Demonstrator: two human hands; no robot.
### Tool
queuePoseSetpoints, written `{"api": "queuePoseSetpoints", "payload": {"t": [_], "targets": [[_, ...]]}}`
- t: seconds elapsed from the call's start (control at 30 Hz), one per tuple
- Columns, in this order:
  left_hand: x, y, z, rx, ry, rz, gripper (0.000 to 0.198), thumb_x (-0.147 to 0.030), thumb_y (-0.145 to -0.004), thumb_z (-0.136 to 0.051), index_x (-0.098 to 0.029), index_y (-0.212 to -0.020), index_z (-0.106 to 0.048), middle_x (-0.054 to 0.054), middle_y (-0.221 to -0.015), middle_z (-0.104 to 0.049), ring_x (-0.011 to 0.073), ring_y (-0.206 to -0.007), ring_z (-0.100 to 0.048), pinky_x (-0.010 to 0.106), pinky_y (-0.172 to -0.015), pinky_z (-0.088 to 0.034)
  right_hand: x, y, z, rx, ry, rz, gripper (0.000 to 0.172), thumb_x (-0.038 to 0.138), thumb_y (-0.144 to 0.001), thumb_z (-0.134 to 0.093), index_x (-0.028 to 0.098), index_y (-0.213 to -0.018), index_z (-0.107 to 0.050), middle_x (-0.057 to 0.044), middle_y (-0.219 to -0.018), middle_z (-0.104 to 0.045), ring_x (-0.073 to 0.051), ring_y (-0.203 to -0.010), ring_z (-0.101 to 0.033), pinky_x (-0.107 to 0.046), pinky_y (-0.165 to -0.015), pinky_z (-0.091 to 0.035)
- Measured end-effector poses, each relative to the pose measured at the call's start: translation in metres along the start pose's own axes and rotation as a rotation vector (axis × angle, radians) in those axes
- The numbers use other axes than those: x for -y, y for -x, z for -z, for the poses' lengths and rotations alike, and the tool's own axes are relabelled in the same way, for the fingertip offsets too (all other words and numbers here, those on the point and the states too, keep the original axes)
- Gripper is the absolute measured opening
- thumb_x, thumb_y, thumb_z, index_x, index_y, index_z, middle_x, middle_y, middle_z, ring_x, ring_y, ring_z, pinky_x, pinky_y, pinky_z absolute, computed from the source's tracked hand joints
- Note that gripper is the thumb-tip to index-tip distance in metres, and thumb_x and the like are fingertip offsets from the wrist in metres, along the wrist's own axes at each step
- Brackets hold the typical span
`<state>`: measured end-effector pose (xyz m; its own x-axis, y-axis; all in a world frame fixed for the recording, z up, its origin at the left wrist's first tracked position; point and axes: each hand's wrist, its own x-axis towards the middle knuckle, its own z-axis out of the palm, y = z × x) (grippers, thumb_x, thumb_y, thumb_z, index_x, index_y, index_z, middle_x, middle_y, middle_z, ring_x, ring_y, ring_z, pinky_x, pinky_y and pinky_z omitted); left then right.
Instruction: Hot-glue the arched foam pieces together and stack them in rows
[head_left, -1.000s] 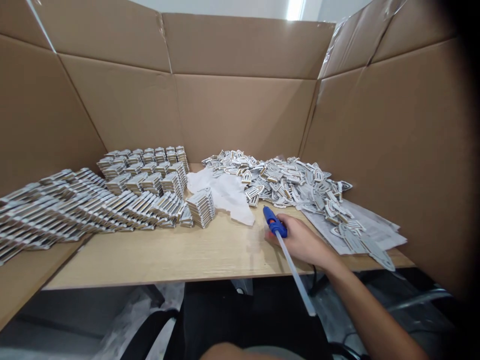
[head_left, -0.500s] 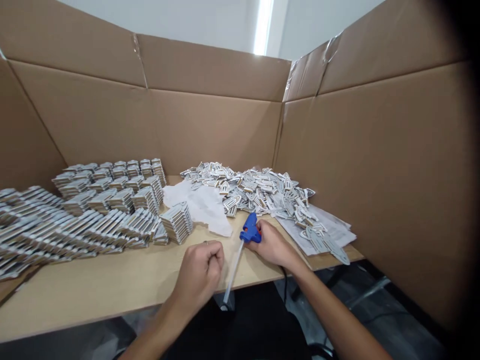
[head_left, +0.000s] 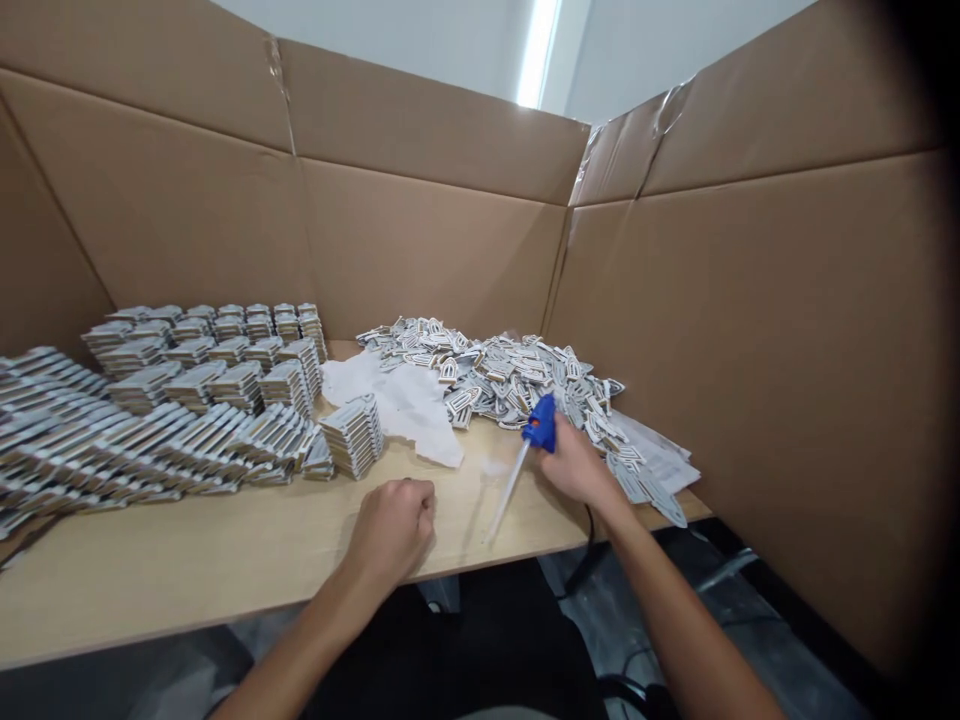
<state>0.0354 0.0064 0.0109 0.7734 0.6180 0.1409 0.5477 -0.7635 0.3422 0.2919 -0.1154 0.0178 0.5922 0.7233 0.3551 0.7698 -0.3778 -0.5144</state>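
In my right hand (head_left: 574,462) is a blue hot glue gun (head_left: 541,424), with a long pale glue stick (head_left: 507,492) jutting from its back toward me. Its front end points at a loose heap of small grey and white window-shaped pieces (head_left: 504,372). My left hand (head_left: 394,520) is curled into a fist over the front of the table; whatever its fingers may hold is hidden. Just beyond that fist, a tilted stack of the same pieces (head_left: 352,436) stands on the table.
Many neat stacks (head_left: 199,385) of these pieces fill the table's left side. Torn white paper (head_left: 405,400) lies in the middle, and more paper sheets (head_left: 660,450) sit under the heap at right. Cardboard walls (head_left: 435,240) enclose the table (head_left: 225,560). A dark cord (head_left: 589,525) hangs at the front edge.
My right hand has moved right and slightly up with the glue gun, lifting the stick's end from beyond the table's front edge to over the tabletop. My left fist has shifted slightly left.
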Motion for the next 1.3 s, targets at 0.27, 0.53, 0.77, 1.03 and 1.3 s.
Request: {"api": "queuePoseSetpoints", "payload": {"t": [0.27,0.53,0.77,1.03,1.3], "targets": [[-0.003,0.0,-0.002,0.023,-0.051,0.001,0.027,-0.007,-0.084,-0.047,-0.019,-0.076,-0.07,0.009,-0.082,-0.074,0.0252,-0.083,-0.068,0.035,-0.072,-0.034,-0.028,-0.006,0.025,-0.251,0.458,-0.299,0.043,0.018,-0.09,-0.057,-0.002,-0.128,-0.059,-0.038,-0.13,-0.057,-0.052,-0.131,-0.044,-0.06,-0.103,-0.038],[-0.008,-0.001,0.002,0.031,-0.088,0.008,0.031,-0.006,-0.086,-0.045,-0.018,-0.081,-0.073,0.011,-0.083,-0.074,0.0262,-0.083,-0.069,0.035,-0.071,-0.034,-0.05,-0.011,0.03,-0.122,0.528,-0.41,0.049,0.045,-0.09,-0.069,0.01,-0.123,-0.069,-0.03,-0.121,-0.067,-0.042,-0.109,-0.069,-0.046,-0.083,-0.052],[-0.01,-0.003,0.0,0.03,-0.096,0.006,0.029,-0.006,-0.084,-0.045,-0.018,-0.079,-0.07,0.01,-0.081,-0.074,0.0257,-0.082,-0.068,0.036,-0.071,-0.033,-0.05,-0.01,0.033,-0.109,0.521,-0.321,0.038,0.032,-0.088,-0.07,0.009,-0.118,-0.07,-0.026,-0.11,-0.073,-0.038,-0.101,-0.072,-0.039,-0.08,-0.05],[-0.006,-0.004,-0.004,0.015,-0.077,-0.01,0.026,-0.006,-0.082,-0.044,-0.019,-0.073,-0.065,0.011,-0.08,-0.073,0.0274,-0.083,-0.068,0.037,-0.071,-0.032,-0.043,-0.012,0.041,-0.297,0.498,-0.308,0.031,0.009,-0.087,-0.058,0.007,-0.117,-0.066,-0.023,-0.1,-0.075,-0.034,-0.09,-0.07,-0.036,-0.073,-0.04],[-0.002,-0.004,-0.007,-0.069,0.038,-0.03,0.024,-0.006,-0.084,-0.043,-0.019,-0.078,-0.063,0.008,-0.083,-0.072,0.0251,-0.084,-0.068,0.035,-0.076,-0.039,-0.022,-0.002,0.059,-0.427,0.378,-0.215,0.02,0.018,-0.082,-0.066,0.015,-0.102,-0.066,-0.015,-0.09,-0.074,-0.028,-0.075,-0.063,-0.033,-0.066,-0.036]]}}
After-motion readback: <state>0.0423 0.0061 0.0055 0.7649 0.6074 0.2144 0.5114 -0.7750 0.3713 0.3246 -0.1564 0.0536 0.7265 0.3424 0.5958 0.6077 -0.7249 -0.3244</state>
